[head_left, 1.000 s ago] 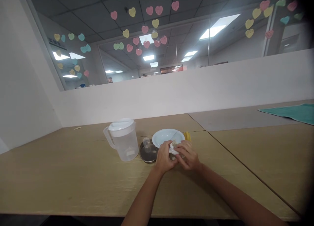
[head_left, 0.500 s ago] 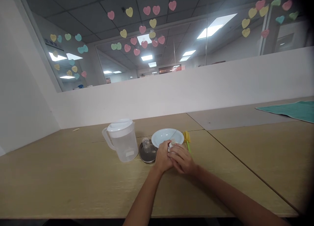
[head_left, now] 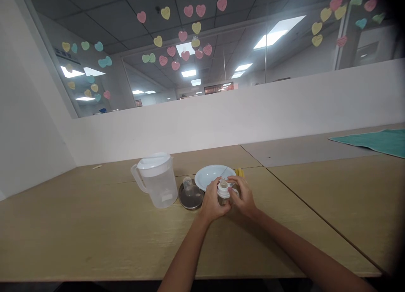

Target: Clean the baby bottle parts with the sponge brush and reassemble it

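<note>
A small baby bottle (head_left: 224, 191) with a white collar and a teat stands upright on the wooden table between my two hands. My left hand (head_left: 211, 203) is wrapped round its body from the left. My right hand (head_left: 242, 197) grips the white collar from the right with curled fingers. Just behind the bottle lies a white plate (head_left: 212, 175). A clear bottle cap (head_left: 188, 185) rests on a dark round dish (head_left: 190, 198) to the left of my left hand.
A clear plastic jug (head_left: 156, 179) with a white lid stands left of the dish. A yellow brush (head_left: 241, 173) lies beside the plate. A teal cloth (head_left: 376, 141) is at the far right. A white partition wall (head_left: 240, 110) runs behind the table.
My right hand lay over the top of the bottle half a second ago; now it has shifted to the side, and the collar and teat show again.
</note>
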{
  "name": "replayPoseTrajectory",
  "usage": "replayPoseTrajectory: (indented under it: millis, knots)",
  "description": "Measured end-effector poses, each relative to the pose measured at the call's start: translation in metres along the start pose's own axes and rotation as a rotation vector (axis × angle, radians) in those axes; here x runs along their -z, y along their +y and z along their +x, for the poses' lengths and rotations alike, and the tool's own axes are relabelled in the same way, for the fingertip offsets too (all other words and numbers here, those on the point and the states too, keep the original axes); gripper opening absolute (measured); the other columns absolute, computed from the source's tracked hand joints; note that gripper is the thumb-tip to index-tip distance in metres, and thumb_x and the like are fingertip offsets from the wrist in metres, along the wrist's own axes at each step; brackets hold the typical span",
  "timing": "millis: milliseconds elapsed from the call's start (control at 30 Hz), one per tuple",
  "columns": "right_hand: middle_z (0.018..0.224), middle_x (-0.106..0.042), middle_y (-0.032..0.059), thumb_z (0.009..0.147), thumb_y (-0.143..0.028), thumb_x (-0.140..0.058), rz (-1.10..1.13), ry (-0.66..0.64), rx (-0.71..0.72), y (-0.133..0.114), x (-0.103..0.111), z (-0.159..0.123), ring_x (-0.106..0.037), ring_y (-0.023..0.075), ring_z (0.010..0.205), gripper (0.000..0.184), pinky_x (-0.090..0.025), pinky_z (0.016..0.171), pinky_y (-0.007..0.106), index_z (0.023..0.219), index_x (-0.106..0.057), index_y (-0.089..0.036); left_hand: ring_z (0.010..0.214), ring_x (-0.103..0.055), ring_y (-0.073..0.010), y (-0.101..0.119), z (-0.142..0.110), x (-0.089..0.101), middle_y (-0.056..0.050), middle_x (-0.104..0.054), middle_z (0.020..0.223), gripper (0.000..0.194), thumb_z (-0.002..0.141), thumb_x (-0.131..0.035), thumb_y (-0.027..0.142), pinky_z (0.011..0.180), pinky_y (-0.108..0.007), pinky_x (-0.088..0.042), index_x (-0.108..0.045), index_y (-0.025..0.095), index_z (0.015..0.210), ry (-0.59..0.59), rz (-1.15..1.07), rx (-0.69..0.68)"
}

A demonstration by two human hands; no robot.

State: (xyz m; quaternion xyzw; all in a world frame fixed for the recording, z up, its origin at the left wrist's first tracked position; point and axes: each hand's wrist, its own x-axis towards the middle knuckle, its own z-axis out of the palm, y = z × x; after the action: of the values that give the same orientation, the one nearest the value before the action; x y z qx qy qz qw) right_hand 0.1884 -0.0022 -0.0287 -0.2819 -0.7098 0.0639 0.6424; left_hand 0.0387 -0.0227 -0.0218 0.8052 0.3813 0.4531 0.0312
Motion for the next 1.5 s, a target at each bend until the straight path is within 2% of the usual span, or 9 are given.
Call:
replayPoseTrajectory:
  millis: [100, 267, 533, 767, 1033, 1267, 1367, 1433, 1500]
  knots:
    - [0.097, -0.06, 0.0074, 0.085, -0.033, -0.047, 0.035, -0.088, -0.059, 0.001, 0.0, 0.003, -0.055, 0.024, 0.093, 0.028, -0.043, 0.084, 0.041, 0.107, -0.055, -0.019, 0.122, -0.042, -0.0268, -0.001, 0.0, -0.001, -0.012, -0.043, 0.132, 0.08, 0.063, -0.062, 0.017, 0.104, -0.044, -0.034, -0.027, 0.017, 0.135, -0.01, -0.023, -0.003]
    - [0.089, -0.058, 0.0056, 0.087, -0.037, -0.045, 0.037, -0.246, -0.053, 0.002, 0.002, 0.01, -0.052, 0.0229, 0.089, 0.024, -0.042, 0.08, 0.039, 0.095, -0.061, -0.02, 0.123, -0.041, -0.0274, -0.001, -0.001, -0.001, -0.013, -0.042, 0.135, 0.086, 0.063, -0.062, 0.018, 0.104, -0.045, -0.035, -0.023, 0.016, 0.139, -0.025, -0.029, 0.03]
    - [0.087, -0.057, 0.0065, 0.079, -0.042, -0.059, -0.077, -0.12, -0.161, -0.001, -0.005, 0.001, -0.052, 0.0237, 0.084, 0.026, -0.044, 0.075, 0.039, 0.089, -0.052, -0.019, 0.118, -0.046, -0.0259, 0.0, 0.001, 0.005, -0.01, -0.046, 0.133, 0.081, 0.063, -0.063, 0.017, 0.101, -0.043, -0.039, -0.029, 0.019, 0.137, -0.045, -0.053, 0.041]
    - [0.109, -0.059, 0.0086, 0.089, -0.04, -0.044, 0.052, -0.244, -0.082, 0.002, 0.0, 0.003, -0.052, 0.024, 0.104, 0.03, -0.04, 0.091, 0.041, 0.11, -0.055, -0.02, 0.122, -0.044, -0.0249, -0.001, 0.001, 0.006, -0.011, -0.045, 0.134, 0.078, 0.068, -0.064, 0.025, 0.104, -0.042, -0.036, -0.028, 0.019, 0.137, -0.05, -0.089, 0.026]
    - [0.086, -0.06, 0.0069, 0.077, -0.041, -0.06, -0.087, -0.099, -0.177, 0.0, -0.009, 0.0, -0.055, 0.024, 0.083, 0.025, -0.044, 0.076, 0.038, 0.085, -0.056, -0.018, 0.121, -0.044, -0.0261, -0.004, 0.001, 0.006, -0.012, -0.047, 0.131, 0.077, 0.063, -0.064, 0.022, 0.104, -0.044, -0.035, -0.034, 0.017, 0.133, -0.075, 0.005, 0.017]
    - [0.089, -0.062, 0.0061, 0.077, -0.044, -0.061, -0.047, -0.145, -0.148, 0.004, -0.005, 0.0, -0.057, 0.0233, 0.085, 0.029, -0.045, 0.077, 0.036, 0.091, -0.059, -0.019, 0.113, -0.05, -0.025, -0.004, 0.001, 0.019, -0.011, -0.052, 0.126, 0.069, 0.073, -0.06, 0.034, 0.097, -0.041, -0.04, -0.033, 0.019, 0.135, -0.106, 0.148, -0.095]
    - [0.093, -0.063, 0.0072, 0.077, -0.047, -0.062, -0.063, -0.166, -0.128, 0.008, -0.004, 0.0, -0.057, 0.0243, 0.088, 0.033, -0.045, 0.078, 0.038, 0.095, -0.059, -0.02, 0.104, -0.054, -0.0232, -0.016, 0.0, 0.035, -0.009, -0.059, 0.114, 0.057, 0.08, -0.055, 0.037, 0.093, -0.04, -0.041, -0.039, 0.019, 0.132, 0.005, 0.247, -0.147]
    - [0.094, -0.063, 0.0076, 0.078, -0.049, -0.061, -0.083, -0.187, -0.132, 0.01, -0.004, -0.001, -0.057, 0.0245, 0.088, 0.035, -0.045, 0.078, 0.039, 0.096, -0.059, -0.02, 0.102, -0.055, -0.0218, -0.032, -0.001, 0.044, -0.01, -0.06, 0.11, 0.041, 0.087, -0.042, 0.03, 0.092, -0.039, -0.041, -0.044, 0.017, 0.126, 0.232, 0.329, -0.024]
    - [0.095, -0.063, 0.0076, 0.079, -0.05, -0.059, -0.095, -0.212, -0.125, 0.013, -0.003, -0.001, -0.057, 0.0247, 0.088, 0.035, -0.045, 0.079, 0.039, 0.098, -0.059, -0.019, 0.105, -0.054, -0.0227, -0.049, -0.002, 0.049, -0.011, -0.06, 0.111, 0.035, 0.09, -0.034, 0.025, 0.093, -0.041, -0.041, -0.049, 0.016, 0.121, 0.34, 0.419, 0.135]
